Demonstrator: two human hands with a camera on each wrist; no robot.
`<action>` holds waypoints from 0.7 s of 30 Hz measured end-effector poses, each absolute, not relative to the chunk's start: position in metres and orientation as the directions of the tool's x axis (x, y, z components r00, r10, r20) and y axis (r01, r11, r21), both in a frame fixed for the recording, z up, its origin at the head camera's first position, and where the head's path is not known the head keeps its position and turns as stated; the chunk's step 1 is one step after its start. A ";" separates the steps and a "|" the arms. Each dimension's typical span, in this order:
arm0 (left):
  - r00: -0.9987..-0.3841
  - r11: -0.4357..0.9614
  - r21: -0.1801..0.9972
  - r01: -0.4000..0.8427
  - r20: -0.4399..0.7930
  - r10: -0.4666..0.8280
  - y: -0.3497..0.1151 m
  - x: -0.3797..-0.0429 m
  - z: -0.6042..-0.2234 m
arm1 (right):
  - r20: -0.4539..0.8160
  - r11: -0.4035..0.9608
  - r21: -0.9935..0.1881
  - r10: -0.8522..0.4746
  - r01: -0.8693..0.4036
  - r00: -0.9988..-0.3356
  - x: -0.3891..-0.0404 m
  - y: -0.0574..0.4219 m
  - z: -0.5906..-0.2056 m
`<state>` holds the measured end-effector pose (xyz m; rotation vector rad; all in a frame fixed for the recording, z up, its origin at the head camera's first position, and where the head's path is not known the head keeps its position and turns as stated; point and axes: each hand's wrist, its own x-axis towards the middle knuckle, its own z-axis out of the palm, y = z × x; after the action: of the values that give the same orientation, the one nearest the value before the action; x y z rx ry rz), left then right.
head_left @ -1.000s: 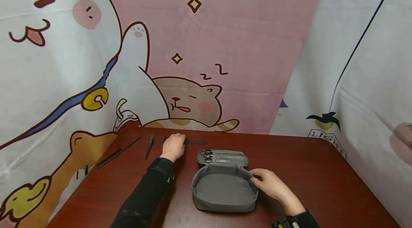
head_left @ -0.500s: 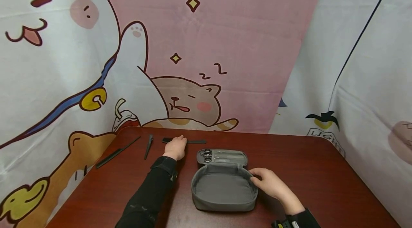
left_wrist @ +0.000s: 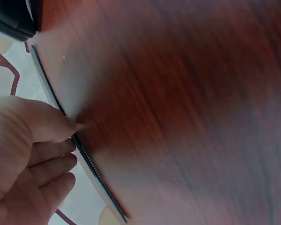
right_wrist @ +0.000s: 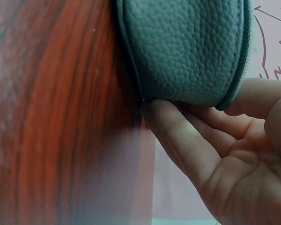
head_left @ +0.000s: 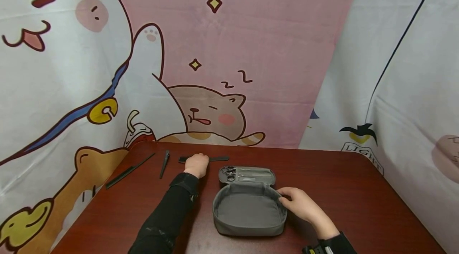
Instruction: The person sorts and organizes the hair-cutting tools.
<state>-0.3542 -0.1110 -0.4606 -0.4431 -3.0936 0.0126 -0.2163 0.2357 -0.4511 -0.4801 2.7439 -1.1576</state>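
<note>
Near the table's back edge, my left hand (head_left: 197, 165) pinches the middle of a dark comb (head_left: 219, 158). In the left wrist view the thumb and fingers (left_wrist: 54, 161) meet at the comb (left_wrist: 94, 169), whose fine teeth face the tabletop. An unzipped grey case (head_left: 251, 228) stands in front, its lid folded back and its main compartment bare. My right hand (head_left: 301, 206) grips the case's right rim, thumb over the zipper edge. Seen from the right wrist, its fingers (right_wrist: 182, 136) lie against the pebbled outer wall (right_wrist: 182, 51).
Silver scissors (head_left: 230, 171) and a clear pocket (head_left: 252, 173) sit in the case's lid. Left of my left hand lie a slim hair clip (head_left: 164, 164) and a long thin-tailed comb (head_left: 125, 173). A cartoon-printed cloth (head_left: 272, 66) hangs right behind the table (head_left: 322, 174).
My left hand has slid slightly right along the comb and settled lower, showing more of the comb's left end. The right hand and the case have stayed still.
</note>
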 end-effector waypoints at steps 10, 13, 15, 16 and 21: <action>-0.958 0.956 -0.091 0.278 0.052 0.283 -0.108 -0.351 -0.460 | -0.004 0.660 -0.717 -0.322 -0.222 -0.947 -0.216 0.237 -0.454; -0.955 0.954 -0.102 0.282 0.069 0.290 -0.108 -0.350 -0.460 | -0.005 0.656 -0.722 -0.323 -0.221 -0.946 -0.217 0.238 -0.454; -0.953 0.953 -0.108 0.284 0.078 0.293 -0.108 -0.350 -0.460 | -0.004 0.655 -0.722 -0.326 -0.223 -0.945 -0.217 0.238 -0.454; -0.952 0.953 -0.109 0.284 0.082 0.294 -0.108 -0.350 -0.460 | -0.002 0.656 -0.721 -0.328 -0.226 -0.945 -0.217 0.238 -0.455; -0.948 0.950 -0.113 0.292 0.094 0.303 -0.107 -0.349 -0.461 | 0.011 0.655 -0.717 -0.332 -0.239 -0.943 -0.217 0.238 -0.456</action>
<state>-0.3492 -0.1075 -0.4607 -0.4577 -2.9924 0.1489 -0.2174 0.2385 -0.4557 -0.4753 2.7464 -1.1636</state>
